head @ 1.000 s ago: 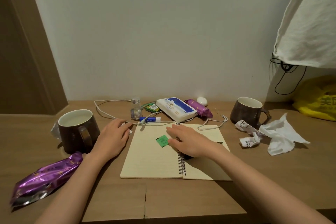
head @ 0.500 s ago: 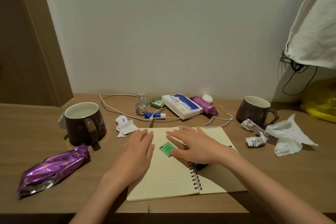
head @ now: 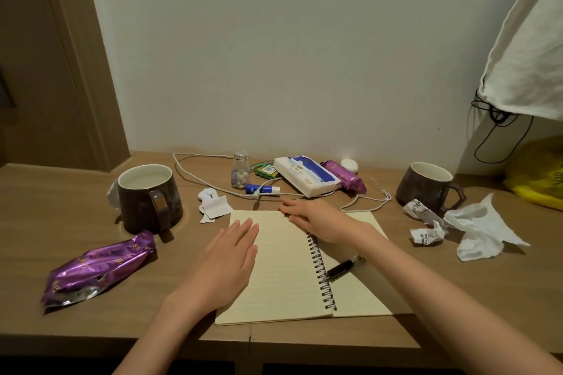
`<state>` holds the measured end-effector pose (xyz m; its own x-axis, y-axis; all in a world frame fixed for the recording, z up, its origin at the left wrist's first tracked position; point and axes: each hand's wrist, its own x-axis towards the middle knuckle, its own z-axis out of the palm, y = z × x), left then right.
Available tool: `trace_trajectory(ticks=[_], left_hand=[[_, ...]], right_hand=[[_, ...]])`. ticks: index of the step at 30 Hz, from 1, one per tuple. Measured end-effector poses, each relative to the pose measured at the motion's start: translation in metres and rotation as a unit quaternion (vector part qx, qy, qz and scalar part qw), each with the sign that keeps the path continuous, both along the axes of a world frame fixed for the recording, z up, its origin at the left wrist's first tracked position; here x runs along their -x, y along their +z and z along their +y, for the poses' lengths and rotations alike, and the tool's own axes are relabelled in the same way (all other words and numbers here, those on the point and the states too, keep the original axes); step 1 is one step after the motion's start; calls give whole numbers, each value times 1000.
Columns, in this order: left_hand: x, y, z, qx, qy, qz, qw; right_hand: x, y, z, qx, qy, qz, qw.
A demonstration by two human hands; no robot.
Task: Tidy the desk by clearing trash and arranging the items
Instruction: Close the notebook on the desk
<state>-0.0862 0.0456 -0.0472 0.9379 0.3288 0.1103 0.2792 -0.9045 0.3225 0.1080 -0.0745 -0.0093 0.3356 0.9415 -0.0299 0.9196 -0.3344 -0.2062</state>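
– Desk (head: 45, 207) surface: report condition.
– Brown wooden top set against a pale wall (head: 274, 55). An open spiral notebook (head: 283, 277) lies at the front edge, under both hands.
– Left hand status?
– The left hand (head: 225, 262) lies palm down on the left page, fingers straight and close together. It holds nothing.
– Right hand status?
– The right hand (head: 316, 219) reaches across the notebook's far edge with its fingers bent. A small green scrap (head: 287, 215) shows just under the fingertips. Whether it is pinched or only pressed against the page: cannot tell.
– Items around the right hand?
– A black pen (head: 342, 268) lies on the right page, nearer the person than the hand and just beside the forearm. To the right of the hand sit crumpled paper balls (head: 425, 236), with a white tissue (head: 484, 228) just beside them and a brown mug (head: 423, 189) behind. Beyond the fingertips are a tissue pack (head: 304, 175), a blue glue stick (head: 262, 189), a small bottle (head: 239, 173) standing upright and a white cable (head: 207, 179).
– Items around the left hand?
– To its left lies a purple wrapper (head: 97, 268), flat on the desk. A second brown mug (head: 146, 198) stands upright beyond the wrapper. White paper scraps (head: 213, 207) lie beyond the left fingertips, just off the notebook's far left corner.
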Motion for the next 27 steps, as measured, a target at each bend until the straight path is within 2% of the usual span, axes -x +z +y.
trace_trajectory(ticks=[6, 11, 15, 18, 23, 27], left_hand=[[6, 0, 2, 13, -15, -5, 1000], [11, 2, 1, 16, -17, -13, 1000], [13, 2, 1, 39, -7, -29, 999], [15, 4, 0, 94, -8, -58, 994], [25, 11, -11, 145, -6, -114, 983], [40, 16, -22, 147, -31, -41, 988]], right_hand=[[-24, 0, 10, -71, -72, 56, 993], [-24, 3, 2, -135, -96, -35, 986], [-14, 23, -26, -201, -103, 38, 973], [4, 40, -61, -169, -56, 111, 978], [23, 34, -114, -58, -16, 134, 989], [27, 13, -130, -71, -15, 130, 989]])
